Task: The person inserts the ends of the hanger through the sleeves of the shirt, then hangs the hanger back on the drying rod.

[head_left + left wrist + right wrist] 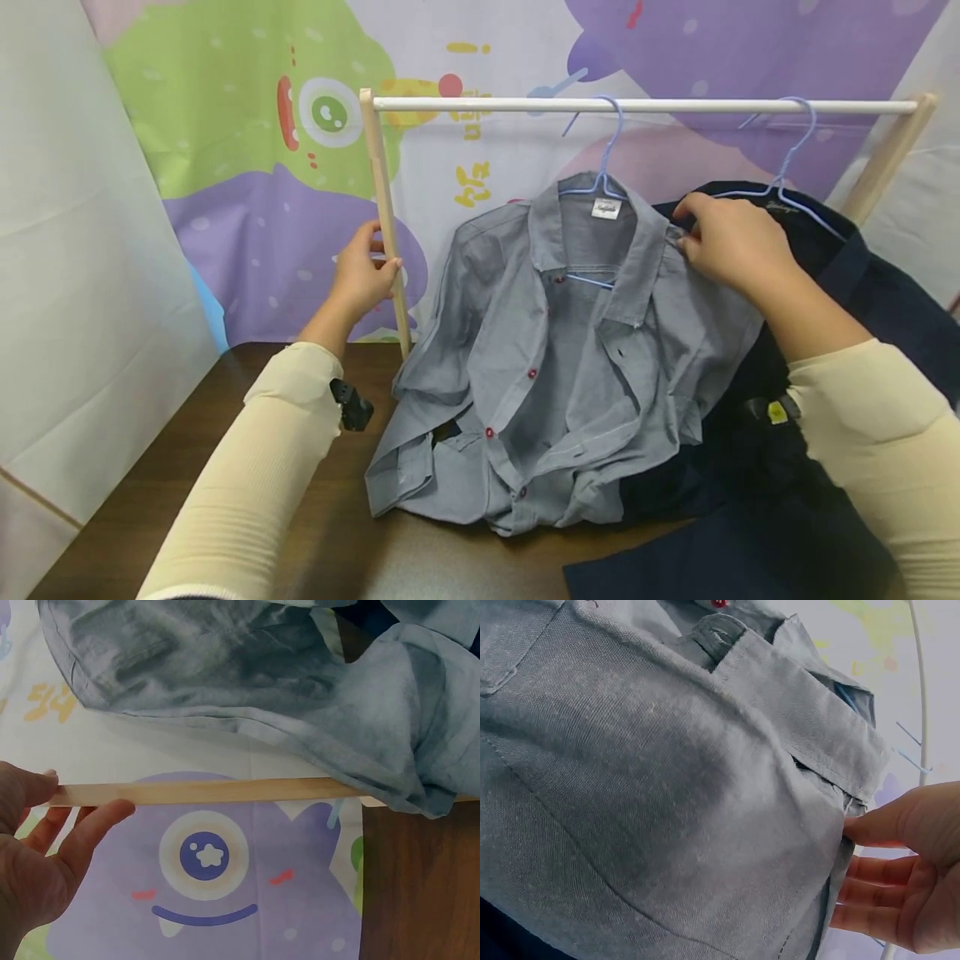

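Note:
A grey button-up shirt (510, 333) hangs on a light blue hanger (606, 158) hooked over the white rail (487, 105) of a small rack. My right hand (738, 242) pinches the shirt's shoulder beside the collar, thumb in front and fingers behind, as the right wrist view also shows with the shirt cloth (705, 787) filling much of it. At the rack's left side, my left hand (362, 279) grips the wooden post (390, 225) between thumb and fingers. In the left wrist view the shirt's sleeve (225, 667) hangs close over that post.
A dark navy garment (855, 275) hangs to the right on a second light blue hanger (795, 150). Dark cloth (675, 558) lies at the front of the brown table (315, 517). A cartoon-printed curtain (247, 125) covers the back, and the right wooden post (888, 158) slants outward.

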Available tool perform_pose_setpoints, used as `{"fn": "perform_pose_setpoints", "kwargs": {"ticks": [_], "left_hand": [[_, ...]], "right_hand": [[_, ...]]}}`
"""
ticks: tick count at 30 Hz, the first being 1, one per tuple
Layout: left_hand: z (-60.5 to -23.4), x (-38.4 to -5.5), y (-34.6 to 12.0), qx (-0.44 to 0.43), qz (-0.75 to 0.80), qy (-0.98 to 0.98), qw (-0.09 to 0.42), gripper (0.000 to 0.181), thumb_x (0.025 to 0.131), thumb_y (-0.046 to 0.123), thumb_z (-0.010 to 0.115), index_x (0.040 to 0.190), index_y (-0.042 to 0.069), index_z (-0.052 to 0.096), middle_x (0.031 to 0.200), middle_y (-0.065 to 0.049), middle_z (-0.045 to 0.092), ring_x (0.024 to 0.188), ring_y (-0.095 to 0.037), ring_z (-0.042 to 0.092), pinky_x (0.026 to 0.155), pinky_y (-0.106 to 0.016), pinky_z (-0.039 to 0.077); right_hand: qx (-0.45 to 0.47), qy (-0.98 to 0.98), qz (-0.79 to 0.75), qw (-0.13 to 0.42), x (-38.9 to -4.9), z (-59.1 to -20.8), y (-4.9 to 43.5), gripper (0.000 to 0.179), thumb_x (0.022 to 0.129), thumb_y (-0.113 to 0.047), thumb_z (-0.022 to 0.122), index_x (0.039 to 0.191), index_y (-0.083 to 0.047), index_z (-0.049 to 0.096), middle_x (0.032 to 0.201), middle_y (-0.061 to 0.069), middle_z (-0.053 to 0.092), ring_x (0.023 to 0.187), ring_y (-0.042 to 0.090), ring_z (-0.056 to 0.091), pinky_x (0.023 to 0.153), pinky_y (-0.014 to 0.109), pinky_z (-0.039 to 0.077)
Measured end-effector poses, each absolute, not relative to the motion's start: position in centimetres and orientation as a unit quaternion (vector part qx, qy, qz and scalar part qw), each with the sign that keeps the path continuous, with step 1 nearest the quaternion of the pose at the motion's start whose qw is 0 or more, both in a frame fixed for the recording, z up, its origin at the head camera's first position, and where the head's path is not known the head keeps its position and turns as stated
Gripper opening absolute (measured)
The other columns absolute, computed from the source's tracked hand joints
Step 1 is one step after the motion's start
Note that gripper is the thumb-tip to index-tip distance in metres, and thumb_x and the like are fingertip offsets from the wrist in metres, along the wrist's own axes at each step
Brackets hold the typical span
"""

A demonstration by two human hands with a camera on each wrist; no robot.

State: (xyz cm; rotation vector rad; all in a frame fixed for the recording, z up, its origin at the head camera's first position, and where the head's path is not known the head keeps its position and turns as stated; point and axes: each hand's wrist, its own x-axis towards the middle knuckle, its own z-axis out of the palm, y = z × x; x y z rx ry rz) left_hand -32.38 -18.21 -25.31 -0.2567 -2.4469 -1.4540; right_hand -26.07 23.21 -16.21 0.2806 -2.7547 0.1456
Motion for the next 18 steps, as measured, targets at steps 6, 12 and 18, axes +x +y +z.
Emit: {"fn": "perform_pose_setpoints", "kwargs": {"ticks": [6,12,18], "left_hand": [[-26.0,-32.5,-18.1,-0.089,-0.482,-0.852,0.183,0.06,0.096,0.007,0.06,0.15,0.007,0.033,0.133,-0.019,0.051,0.115,-0.033,0.058,0.078,-0.042,0.057],[-26.6,-32.4,-18.7,-0.086,-0.458,-0.862,0.199,0.049,0.095,0.007,0.062,0.139,-0.002,0.045,0.125,-0.021,0.055,0.114,-0.033,0.058,0.079,-0.039,0.056],[-27.0,-31.4,-19.4,-0.102,-0.432,-0.871,0.21,0.032,0.093,0.005,0.063,0.122,-0.007,0.059,0.116,-0.024,0.059,0.106,-0.034,0.062,0.075,-0.042,0.055]], "right_hand": [[0.121,-0.97,0.072,0.199,-25.1,-16.4,23.5,0.039,0.093,-0.015,0.06,0.127,0.002,0.053,0.111,0.029,0.061,0.098,0.048,0.056,0.082,0.063,0.041],[0.129,-0.959,0.121,0.22,-23.8,-17.3,23.4,0.04,0.091,-0.012,0.064,0.124,0.006,0.054,0.113,0.032,0.059,0.103,0.048,0.054,0.088,0.062,0.039],[0.122,-0.939,0.157,0.28,-22.3,-18.9,23.3,0.043,0.088,-0.01,0.066,0.125,0.009,0.053,0.117,0.033,0.054,0.109,0.048,0.048,0.093,0.063,0.035]]}}
